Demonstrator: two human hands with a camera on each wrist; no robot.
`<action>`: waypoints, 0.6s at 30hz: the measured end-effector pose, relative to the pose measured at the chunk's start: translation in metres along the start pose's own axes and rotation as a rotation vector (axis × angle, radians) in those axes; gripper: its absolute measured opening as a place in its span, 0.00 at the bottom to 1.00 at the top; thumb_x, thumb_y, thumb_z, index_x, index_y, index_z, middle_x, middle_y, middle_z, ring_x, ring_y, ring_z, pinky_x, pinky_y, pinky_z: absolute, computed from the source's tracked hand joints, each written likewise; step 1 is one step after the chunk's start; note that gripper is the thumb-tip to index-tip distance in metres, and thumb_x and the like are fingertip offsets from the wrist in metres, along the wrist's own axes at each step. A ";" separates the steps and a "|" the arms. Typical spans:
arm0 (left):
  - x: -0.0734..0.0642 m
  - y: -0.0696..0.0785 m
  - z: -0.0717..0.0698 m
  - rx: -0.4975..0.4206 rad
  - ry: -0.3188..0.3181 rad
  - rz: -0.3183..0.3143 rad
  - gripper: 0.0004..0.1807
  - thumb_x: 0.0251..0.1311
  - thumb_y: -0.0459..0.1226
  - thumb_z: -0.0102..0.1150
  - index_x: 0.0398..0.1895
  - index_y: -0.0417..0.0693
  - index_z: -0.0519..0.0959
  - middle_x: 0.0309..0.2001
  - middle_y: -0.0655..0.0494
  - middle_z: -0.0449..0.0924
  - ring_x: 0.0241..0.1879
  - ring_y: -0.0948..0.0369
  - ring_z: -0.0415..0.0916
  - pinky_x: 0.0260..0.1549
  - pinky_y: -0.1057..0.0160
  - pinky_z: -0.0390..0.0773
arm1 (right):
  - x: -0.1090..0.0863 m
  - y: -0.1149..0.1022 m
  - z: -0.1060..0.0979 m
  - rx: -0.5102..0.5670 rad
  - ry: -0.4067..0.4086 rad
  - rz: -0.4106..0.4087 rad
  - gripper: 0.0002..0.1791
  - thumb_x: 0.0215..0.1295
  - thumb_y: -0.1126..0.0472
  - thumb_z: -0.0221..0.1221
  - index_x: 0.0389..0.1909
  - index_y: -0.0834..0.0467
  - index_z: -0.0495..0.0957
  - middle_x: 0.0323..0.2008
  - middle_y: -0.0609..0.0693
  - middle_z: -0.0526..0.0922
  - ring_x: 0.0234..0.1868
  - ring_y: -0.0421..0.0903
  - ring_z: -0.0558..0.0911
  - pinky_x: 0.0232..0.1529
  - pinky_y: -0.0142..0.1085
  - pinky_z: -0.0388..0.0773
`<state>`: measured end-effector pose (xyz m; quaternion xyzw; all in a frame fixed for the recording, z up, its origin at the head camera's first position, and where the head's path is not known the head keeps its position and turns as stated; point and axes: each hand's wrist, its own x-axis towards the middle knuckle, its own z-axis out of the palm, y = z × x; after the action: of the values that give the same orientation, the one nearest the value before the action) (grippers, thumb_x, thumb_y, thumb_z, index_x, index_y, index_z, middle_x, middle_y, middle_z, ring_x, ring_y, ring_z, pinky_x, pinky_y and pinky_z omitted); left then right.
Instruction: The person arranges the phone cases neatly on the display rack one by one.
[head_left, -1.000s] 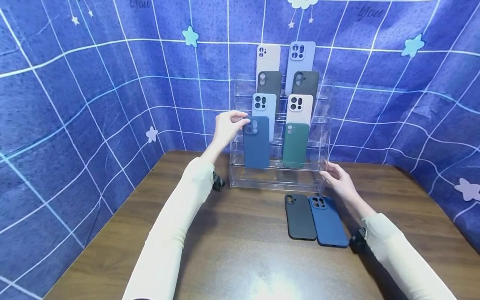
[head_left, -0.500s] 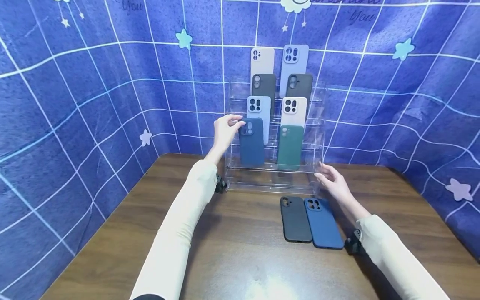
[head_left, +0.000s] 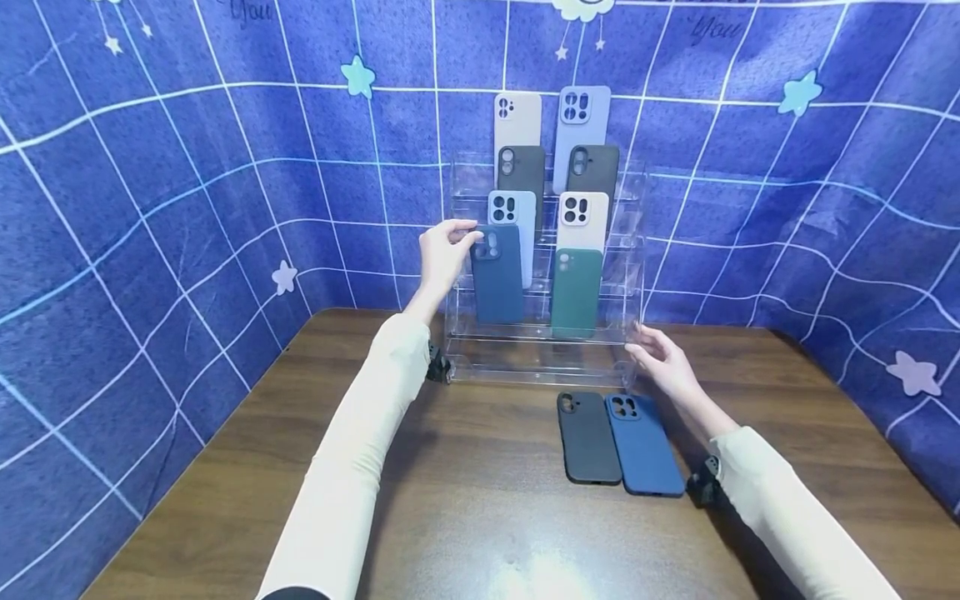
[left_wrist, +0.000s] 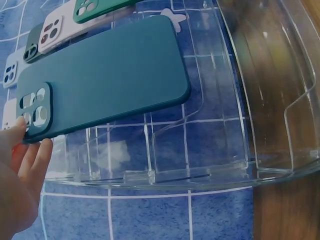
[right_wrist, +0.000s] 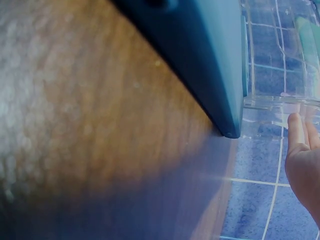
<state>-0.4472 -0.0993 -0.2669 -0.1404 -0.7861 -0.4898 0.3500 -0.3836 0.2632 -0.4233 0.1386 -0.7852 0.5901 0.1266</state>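
Note:
My left hand [head_left: 442, 257] pinches a dark blue phone case [head_left: 498, 279] by its upper left corner, thumb in front. That case is held upright before the left side of a clear tiered display stand [head_left: 543, 372], its bottom edge slightly above the lowest shelf lip. In the left wrist view the case [left_wrist: 110, 75] shows its back and camera cutouts. My right hand [head_left: 663, 362] holds the stand's lower right side between thumb and fingers; the fingers are partly hidden. Next to the blue case, a green phone case [head_left: 576, 293] stands on the stand.
Higher tiers hold several cases, among them a light blue case [head_left: 525, 208] and a pale pink case [head_left: 592, 225]. On the wooden table [head_left: 450, 467] lie a black case [head_left: 590, 437] and a blue case [head_left: 647, 446], side by side. A blue gridded cloth [head_left: 360, 183] hangs behind.
My left hand has raised the dark blue case a little, so its bottom edge sits higher against the stand. The right hand stays at the stand's side. The head view has shifted slightly.

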 end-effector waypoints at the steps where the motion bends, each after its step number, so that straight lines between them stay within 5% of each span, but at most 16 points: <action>1: 0.000 0.001 0.001 -0.004 0.005 0.000 0.13 0.53 0.39 0.67 0.41 0.43 0.84 0.38 0.48 0.86 0.30 0.57 0.83 0.24 0.74 0.74 | 0.000 -0.001 0.000 -0.003 0.002 0.002 0.29 0.66 0.58 0.56 0.64 0.66 0.62 0.48 0.48 0.79 0.40 0.23 0.78 0.42 0.19 0.77; 11: -0.010 -0.009 0.017 0.003 -0.035 0.006 0.13 0.53 0.38 0.67 0.41 0.43 0.84 0.42 0.49 0.85 0.38 0.56 0.84 0.36 0.64 0.83 | -0.003 -0.002 0.005 0.033 0.001 0.014 0.29 0.67 0.60 0.55 0.65 0.66 0.61 0.55 0.66 0.74 0.40 0.24 0.78 0.43 0.21 0.78; 15: -0.013 -0.011 0.022 -0.001 -0.069 0.007 0.13 0.53 0.38 0.67 0.41 0.43 0.84 0.42 0.48 0.85 0.37 0.55 0.84 0.34 0.64 0.84 | -0.002 -0.002 0.003 0.012 0.004 0.014 0.29 0.67 0.59 0.56 0.65 0.66 0.62 0.54 0.63 0.76 0.40 0.24 0.77 0.43 0.21 0.78; 18: -0.013 -0.012 0.025 -0.006 -0.080 0.013 0.13 0.54 0.37 0.66 0.43 0.43 0.83 0.44 0.49 0.84 0.39 0.55 0.84 0.41 0.64 0.83 | -0.001 -0.003 0.001 0.010 0.007 0.025 0.29 0.66 0.58 0.57 0.65 0.65 0.62 0.54 0.64 0.75 0.41 0.24 0.78 0.43 0.22 0.79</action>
<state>-0.4554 -0.0816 -0.2913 -0.1660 -0.7972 -0.4839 0.3207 -0.3813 0.2618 -0.4209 0.1276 -0.7834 0.5961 0.1213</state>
